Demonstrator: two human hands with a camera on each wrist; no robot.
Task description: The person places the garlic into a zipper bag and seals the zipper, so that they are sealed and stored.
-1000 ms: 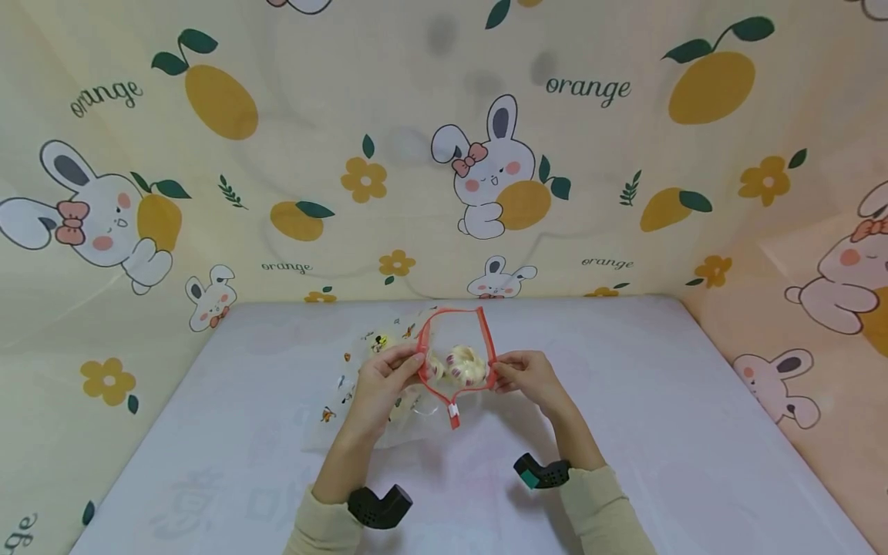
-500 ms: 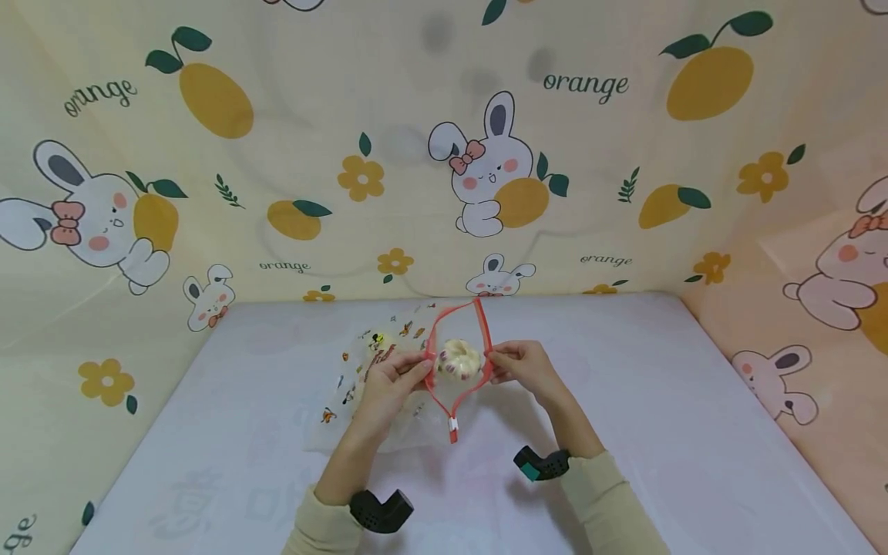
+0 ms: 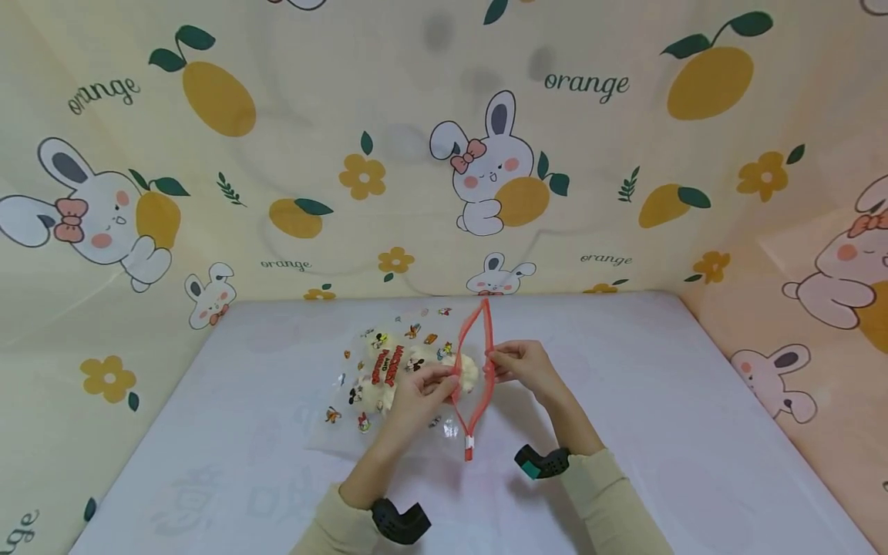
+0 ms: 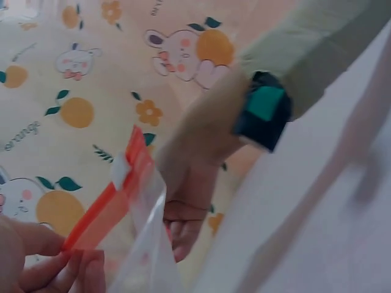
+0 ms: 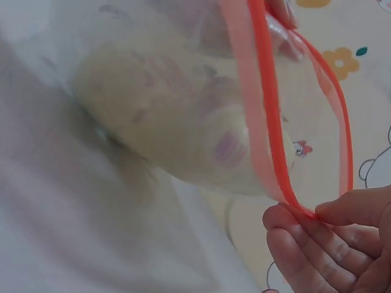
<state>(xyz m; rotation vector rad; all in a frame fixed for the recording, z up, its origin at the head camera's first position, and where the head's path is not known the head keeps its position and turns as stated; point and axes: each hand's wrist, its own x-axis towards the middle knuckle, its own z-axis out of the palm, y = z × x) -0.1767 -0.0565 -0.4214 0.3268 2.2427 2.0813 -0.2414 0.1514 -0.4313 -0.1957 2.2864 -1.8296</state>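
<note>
A clear zipper bag (image 3: 344, 432) with cartoon prints lies on its side, its red-edged mouth (image 3: 489, 385) held up and facing right. My left hand (image 3: 419, 397) pinches the near-left edge of the mouth between thumb and fingers. On the opposite edge, my right hand (image 3: 523, 364) pinches the red strip, as the right wrist view also shows. The mouth is a narrow pointed gap. A white slider (image 3: 469, 442) sits at its lower end. Inside are cream-coloured lumpy things, one pale lump (image 3: 469, 373) near the mouth; purple patches show through the film in the right wrist view.
The bag rests on a table with a white cover (image 3: 659, 432). A curtain (image 3: 388, 100) printed with rabbits and oranges rises behind the table and along its sides. A black wrist camera (image 3: 402, 522) is strapped to the left forearm, another (image 3: 541, 462) to the right.
My left hand has moved right with its edge of the mouth, toward my right hand. The mouth has narrowed from a wide opening, and more of the printed bag shows.
</note>
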